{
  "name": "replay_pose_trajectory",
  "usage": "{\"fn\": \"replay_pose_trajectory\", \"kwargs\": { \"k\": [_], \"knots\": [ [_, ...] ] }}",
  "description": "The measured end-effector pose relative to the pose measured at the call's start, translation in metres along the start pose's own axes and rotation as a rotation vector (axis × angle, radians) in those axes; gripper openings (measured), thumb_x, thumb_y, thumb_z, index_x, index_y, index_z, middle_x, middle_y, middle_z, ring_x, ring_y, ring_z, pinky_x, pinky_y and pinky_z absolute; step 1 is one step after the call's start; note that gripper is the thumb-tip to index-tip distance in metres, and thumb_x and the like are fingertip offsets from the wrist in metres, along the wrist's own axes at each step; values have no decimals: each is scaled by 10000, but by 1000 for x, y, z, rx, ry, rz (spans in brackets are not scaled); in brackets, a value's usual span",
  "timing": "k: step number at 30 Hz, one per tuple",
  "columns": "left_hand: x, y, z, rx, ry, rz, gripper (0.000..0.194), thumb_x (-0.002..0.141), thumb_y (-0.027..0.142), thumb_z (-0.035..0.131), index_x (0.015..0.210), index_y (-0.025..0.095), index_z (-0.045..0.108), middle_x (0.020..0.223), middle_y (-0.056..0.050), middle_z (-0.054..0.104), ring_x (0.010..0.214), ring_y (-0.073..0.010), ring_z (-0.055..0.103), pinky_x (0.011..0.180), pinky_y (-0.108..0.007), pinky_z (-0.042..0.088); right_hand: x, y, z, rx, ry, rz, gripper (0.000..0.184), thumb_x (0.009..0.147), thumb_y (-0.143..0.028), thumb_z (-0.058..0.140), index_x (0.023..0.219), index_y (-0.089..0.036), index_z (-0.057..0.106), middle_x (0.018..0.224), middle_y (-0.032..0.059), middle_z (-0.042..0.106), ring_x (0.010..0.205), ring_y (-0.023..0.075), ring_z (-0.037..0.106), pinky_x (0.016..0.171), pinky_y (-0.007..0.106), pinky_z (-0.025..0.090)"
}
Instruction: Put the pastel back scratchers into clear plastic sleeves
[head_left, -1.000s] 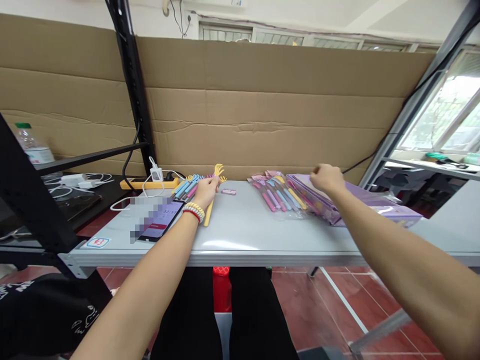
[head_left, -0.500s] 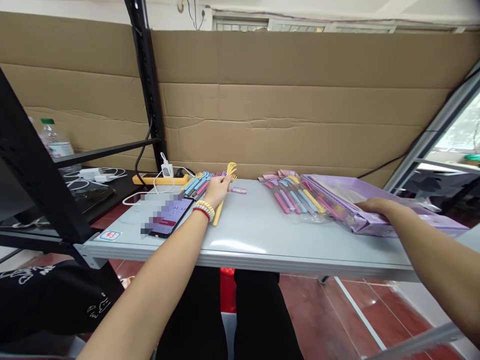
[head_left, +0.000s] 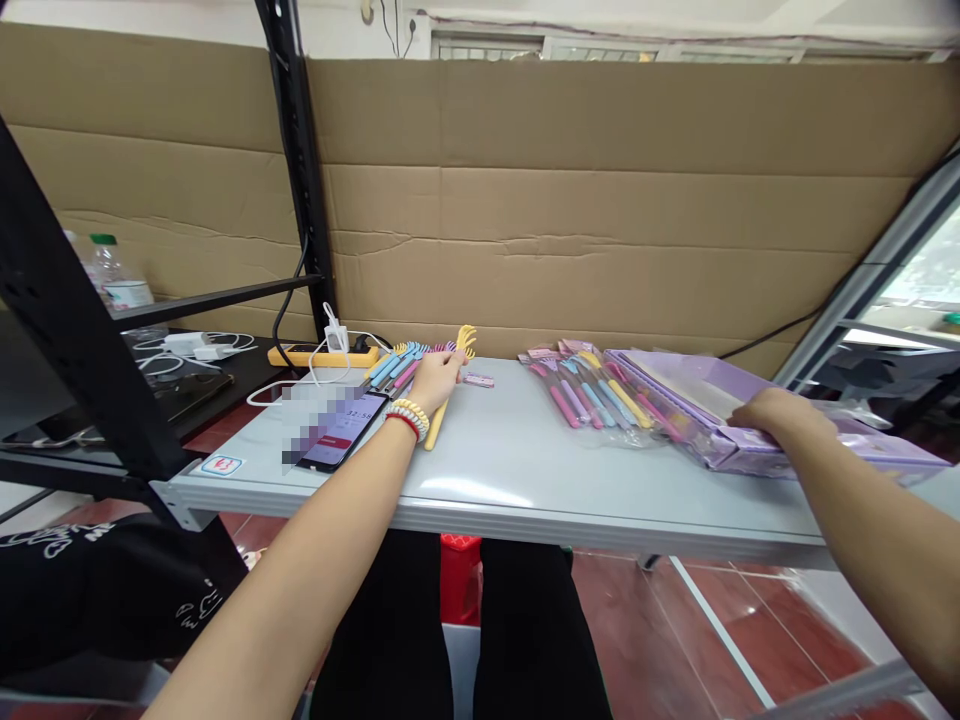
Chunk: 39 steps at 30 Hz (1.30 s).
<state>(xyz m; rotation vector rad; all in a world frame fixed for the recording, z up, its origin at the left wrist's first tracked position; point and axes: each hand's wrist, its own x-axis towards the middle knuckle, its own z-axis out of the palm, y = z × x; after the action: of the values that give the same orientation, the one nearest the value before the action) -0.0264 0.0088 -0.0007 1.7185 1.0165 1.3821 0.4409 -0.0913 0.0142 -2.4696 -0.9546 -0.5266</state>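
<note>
My left hand (head_left: 436, 380) is closed around a yellow back scratcher (head_left: 436, 426), whose hand-shaped end points up and away from me. Just left of it lies a row of loose back scratchers (head_left: 396, 368) in blue, pink and other colours, partly covered by my hand. A small pink label (head_left: 478, 380) lies to its right. My right hand (head_left: 784, 415) reaches over the near side of a purple box (head_left: 750, 452), its fingertips hidden inside. Left of the box, several back scratchers in clear plastic bags (head_left: 581, 392) lie fanned out.
A phone (head_left: 341, 432) lies at the left of the table (head_left: 510, 480). Behind it are a yellow power strip (head_left: 300, 356) and white cables. A black metal post (head_left: 296, 150) rises at the left corner. A cardboard panel (head_left: 562, 210) closes off the back.
My right hand has lifted slightly and bent more at the knuckles over the box. My left hand and the yellow back scratcher stay in place.
</note>
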Motion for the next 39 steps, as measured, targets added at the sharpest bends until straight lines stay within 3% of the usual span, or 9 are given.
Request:
{"fn": "replay_pose_trajectory", "kwargs": {
  "k": [3, 7, 11, 15, 19, 23, 27, 32, 39],
  "knots": [
    [1, -1, 0, -6, -9, -3, 305, 835, 332, 495, 632, 147, 627, 492, 20, 500, 500, -110, 437, 543, -251, 320, -9, -5, -10, -30, -192, 208, 189, 547, -160, 714, 732, -193, 723, 877, 281, 636, 872, 357, 616, 580, 443, 375],
    [0, -1, 0, -49, -2, -30, 285, 854, 329, 486, 694, 148, 636, 485, 18, 505, 495, -110, 447, 529, -241, 325, -18, -9, -19, 73, -84, 201, 309, 628, -151, 623, 911, -117, 743, 873, 320, 622, 882, 362, 590, 568, 432, 353],
    [-3, 2, 1, -89, -15, -77, 302, 886, 378, 464, 803, 147, 640, 454, 32, 483, 439, -106, 432, 503, -240, 331, -22, -23, -43, 227, 142, 148, 318, 739, -175, 577, 1023, -137, 715, 942, 274, 647, 876, 293, 557, 647, 412, 352],
    [-7, 8, 2, -69, -51, -152, 306, 895, 399, 444, 857, 155, 624, 438, 49, 463, 354, -96, 390, 434, -239, 307, -30, -72, -84, 525, 332, -15, 274, 806, -139, 546, 1051, -97, 662, 950, 205, 660, 808, 184, 565, 725, 343, 383],
    [-9, 8, 1, -43, -66, -136, 265, 848, 378, 498, 726, 162, 592, 424, 48, 445, 330, -87, 388, 381, -230, 290, -60, -145, -104, 994, 182, -269, 300, 858, -191, 499, 1124, -74, 574, 806, 127, 636, 547, 107, 515, 558, 280, 393],
    [-10, 8, -1, -46, -50, -173, 195, 798, 302, 524, 663, 166, 564, 430, 45, 465, 314, -81, 400, 357, -226, 281, -105, -210, -76, 1233, -83, -330, 218, 810, -197, 523, 1014, -136, 568, 556, -20, 504, 398, 113, 424, 449, 268, 348],
    [-9, 7, -1, -153, -53, -259, 241, 805, 331, 506, 629, 169, 537, 439, 32, 491, 311, -85, 413, 361, -233, 291, -144, -244, -28, 1232, -334, -401, 197, 768, -246, 538, 951, -175, 551, 565, -16, 559, 379, 122, 413, 448, 281, 347],
    [-6, 8, 3, -349, -108, -337, 277, 815, 362, 547, 633, 155, 567, 620, -26, 591, 519, -105, 552, 421, -213, 366, -168, -242, 4, 1133, -444, -520, 214, 734, -305, 551, 900, -170, 565, 560, -8, 589, 434, 115, 411, 487, 266, 334],
    [-14, 15, 5, -611, -453, -366, 295, 787, 425, 643, 724, 137, 635, 799, -82, 671, 808, -177, 637, 719, -291, 510, -180, -236, -3, 1232, -679, -654, 376, 717, -504, 604, 907, -185, 544, 552, -37, 550, 404, 91, 382, 438, 234, 284]
  ]
}}
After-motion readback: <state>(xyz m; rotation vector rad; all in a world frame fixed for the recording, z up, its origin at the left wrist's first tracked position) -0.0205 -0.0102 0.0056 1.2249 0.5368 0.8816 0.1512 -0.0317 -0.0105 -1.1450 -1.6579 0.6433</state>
